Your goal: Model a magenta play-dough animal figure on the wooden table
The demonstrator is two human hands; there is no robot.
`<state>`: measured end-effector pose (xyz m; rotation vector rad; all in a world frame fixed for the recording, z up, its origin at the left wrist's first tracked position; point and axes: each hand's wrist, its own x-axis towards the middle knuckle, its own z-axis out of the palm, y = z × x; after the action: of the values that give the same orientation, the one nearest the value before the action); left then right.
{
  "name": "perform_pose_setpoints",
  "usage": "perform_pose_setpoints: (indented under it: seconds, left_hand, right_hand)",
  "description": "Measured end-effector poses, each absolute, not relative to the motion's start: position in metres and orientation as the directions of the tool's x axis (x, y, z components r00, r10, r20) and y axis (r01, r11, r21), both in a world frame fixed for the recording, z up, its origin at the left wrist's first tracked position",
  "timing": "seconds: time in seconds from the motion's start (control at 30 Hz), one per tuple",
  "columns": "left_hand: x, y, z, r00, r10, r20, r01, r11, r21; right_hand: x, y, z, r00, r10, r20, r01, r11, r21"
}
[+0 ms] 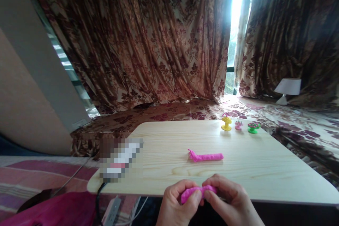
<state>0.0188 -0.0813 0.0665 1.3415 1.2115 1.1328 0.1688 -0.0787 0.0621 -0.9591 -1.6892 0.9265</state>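
Both my hands are at the near edge of a light wooden table (pixel 164 141), pinching one lump of pink clay (pixel 197 192) between them. My left hand (pixel 177 201) grips its left end with thumb and curled fingers. My right hand (pixel 233 201) closes on its right end. Just beyond them a rolled pink clay stick (pixel 206 156) with a forked left tip lies flat on the table.
Three small clay figures stand at the table's far right edge: yellow (pixel 226 123), pink (pixel 238 125), green (pixel 253 127). A blurred-out object (pixel 120 159) lies at the left edge with a cable. A white lamp (pixel 287 90) and patterned curtains are behind.
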Motion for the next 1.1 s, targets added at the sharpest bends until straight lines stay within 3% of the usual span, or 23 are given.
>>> perform_pose_setpoints:
  seconds: [0.13,0.27,0.33,0.37,0.4,0.63,0.73,0.87,0.97,1.03,1.1]
  left_hand:
    - [0.014,-0.088,0.066,0.036,0.998,0.055,0.126,-0.059,0.990]
    - [-0.017,-0.073,0.057,-0.167,0.977,0.132,0.023,-0.130,0.991]
    - [-0.037,-0.050,0.054,-0.227,0.935,0.272,0.287,-0.202,0.936]
    - [-0.046,-0.035,0.052,-0.169,0.913,0.372,0.492,-0.249,0.834]
    - [-0.053,-0.020,0.050,-0.142,0.904,0.404,0.554,-0.266,0.789]
    - [-0.074,0.051,0.028,-0.085,0.898,0.432,0.724,-0.242,0.646]
    - [-0.086,0.046,0.026,-0.062,0.902,0.427,0.720,-0.256,0.645]
    - [-0.080,0.010,0.035,-0.147,0.860,0.489,0.686,-0.267,0.677]
    - [-0.039,-0.030,0.039,-0.164,0.869,0.467,0.566,-0.305,0.766]
    - [-0.004,-0.053,0.038,-0.067,0.984,0.166,0.100,-0.159,0.982]
    - [0.026,-0.066,0.034,0.055,0.998,0.015,-0.311,0.002,0.950]
  right_hand:
    - [0.179,-0.069,0.053,-0.195,0.905,0.377,0.231,0.416,-0.879]
    - [0.212,-0.049,0.029,0.049,0.936,0.349,0.219,0.331,-0.918]
    - [0.227,-0.043,0.022,0.113,0.957,0.266,0.173,0.244,-0.954]
    - [0.231,-0.042,0.020,0.112,0.966,0.231,0.159,0.212,-0.964]
    - [0.233,-0.043,0.020,0.096,0.973,0.210,0.152,0.194,-0.969]
    - [0.225,-0.047,0.023,0.079,0.973,0.217,0.047,0.214,-0.976]
    - [0.227,-0.048,0.017,0.140,0.974,0.178,0.010,0.179,-0.984]
    - [0.219,-0.056,0.015,0.164,0.956,0.244,0.073,0.235,-0.969]
    - [0.200,-0.063,0.023,0.156,0.898,0.411,0.228,0.372,-0.900]
    - [0.186,-0.065,0.031,0.107,0.816,0.568,0.316,0.514,-0.798]
    - [0.176,-0.065,0.037,0.003,0.708,0.706,0.369,0.655,-0.659]
